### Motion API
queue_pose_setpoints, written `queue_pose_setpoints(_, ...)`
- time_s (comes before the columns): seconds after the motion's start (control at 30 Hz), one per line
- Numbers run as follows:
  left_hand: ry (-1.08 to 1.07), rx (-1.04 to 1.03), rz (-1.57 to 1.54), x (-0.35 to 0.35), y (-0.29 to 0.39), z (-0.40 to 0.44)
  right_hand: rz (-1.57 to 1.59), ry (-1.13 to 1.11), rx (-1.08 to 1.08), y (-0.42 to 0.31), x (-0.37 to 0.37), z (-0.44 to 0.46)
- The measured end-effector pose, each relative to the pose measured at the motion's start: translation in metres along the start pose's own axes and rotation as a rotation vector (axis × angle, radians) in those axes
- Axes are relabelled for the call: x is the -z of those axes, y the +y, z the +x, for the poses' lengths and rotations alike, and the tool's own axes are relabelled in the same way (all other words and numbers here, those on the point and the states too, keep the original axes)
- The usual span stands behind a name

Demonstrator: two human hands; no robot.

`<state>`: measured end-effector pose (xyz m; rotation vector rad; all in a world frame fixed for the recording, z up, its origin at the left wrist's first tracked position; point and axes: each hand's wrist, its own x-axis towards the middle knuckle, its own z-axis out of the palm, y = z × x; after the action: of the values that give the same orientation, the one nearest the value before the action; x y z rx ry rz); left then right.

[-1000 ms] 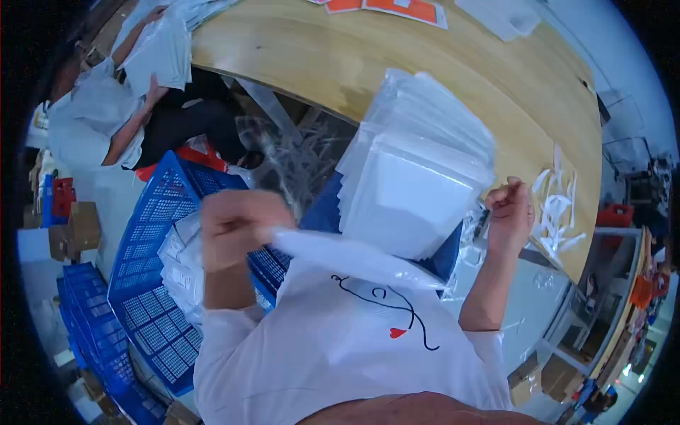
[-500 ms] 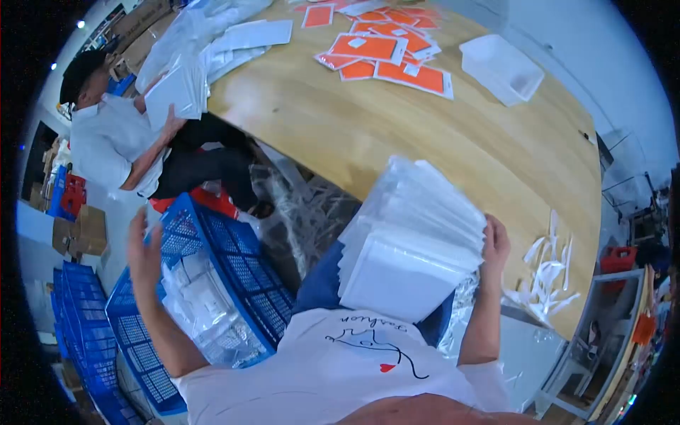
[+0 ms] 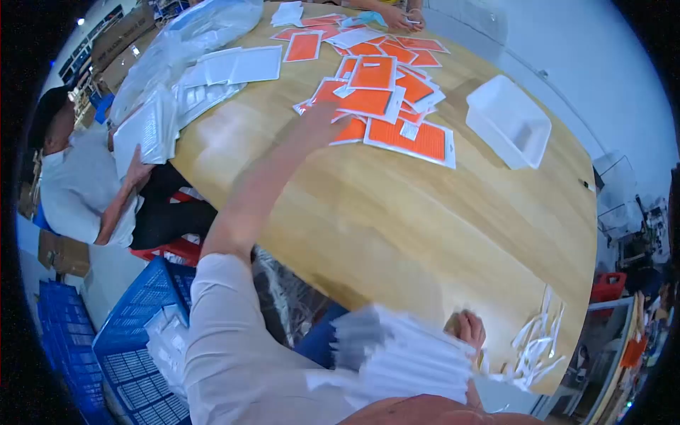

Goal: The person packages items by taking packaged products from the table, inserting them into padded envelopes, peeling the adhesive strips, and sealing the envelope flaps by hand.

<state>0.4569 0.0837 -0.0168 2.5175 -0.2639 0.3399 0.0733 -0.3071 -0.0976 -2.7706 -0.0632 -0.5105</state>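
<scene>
My left hand (image 3: 327, 122) reaches across the table onto the pile of orange cards (image 3: 375, 98); its fingers are blurred and partly lost among the cards. At the table's near edge my right hand (image 3: 467, 330) has its fingers curled, beside a stack of white plastic sleeves (image 3: 404, 354) that lies on my lap, blurred. What, if anything, it pinches is too small to name. White peeled strips (image 3: 535, 347) lie on the table just right of that hand.
A white plastic tray (image 3: 508, 127) stands at the right on the wooden table (image 3: 368, 219). A co-worker (image 3: 92, 177) sits at the left holding white sleeves. Another person's hands (image 3: 404, 18) are at the far edge. A blue basket (image 3: 138, 340) with white packets is at lower left.
My left hand has swung from above the blue basket to the orange cards. My right hand has stayed by the stack, its fingers more curled. The view has tilted up toward the table.
</scene>
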Motion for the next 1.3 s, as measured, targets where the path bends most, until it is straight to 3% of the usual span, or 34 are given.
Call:
queue_pose_setpoints(0.07,0.045,-0.002,0.032,-0.033,-0.024,0.067,-0.047,-0.043,-0.020,-0.005,0.004,0.004)
queue_pose_setpoints(0.17,0.009,0.112,0.072,-0.031,-0.013,0.119,-0.136,-0.045,-0.067,0.003,-0.009,-0.004)
queue_pose_setpoints(0.23,0.154,0.162,0.183,-0.041,-0.020,0.146,-0.209,-0.058,-0.119,0.006,-0.016,-0.009)
queue_pose_setpoints(0.4,-0.009,0.343,0.115,-0.066,-0.049,0.170,-0.404,0.068,0.053,0.006,-0.022,-0.010)
queue_pose_setpoints(0.47,-0.062,0.352,0.118,-0.068,-0.043,0.172,-0.420,0.029,0.028,0.002,-0.020,-0.009)
queue_pose_setpoints(0.6,-0.171,0.398,0.146,-0.061,-0.046,0.169,-0.441,-0.059,-0.006,-0.012,-0.016,-0.003)
queue_pose_setpoints(0.77,-0.155,0.310,0.026,-0.061,-0.074,0.146,-0.497,0.025,0.090,-0.027,-0.028,-0.006)
queue_pose_setpoints(0.87,-0.233,0.268,-0.064,-0.060,-0.085,0.127,-0.424,-0.089,0.020,-0.044,-0.025,0.000)
queue_pose_setpoints(1.13,-0.468,0.055,-0.044,-0.012,-0.060,0.056,-0.338,-0.297,-0.053,-0.142,0.000,0.049)
queue_pose_setpoints(1.3,-0.578,0.033,-0.059,-0.002,-0.054,0.043,-0.256,-0.337,-0.055,-0.186,-0.005,0.114)
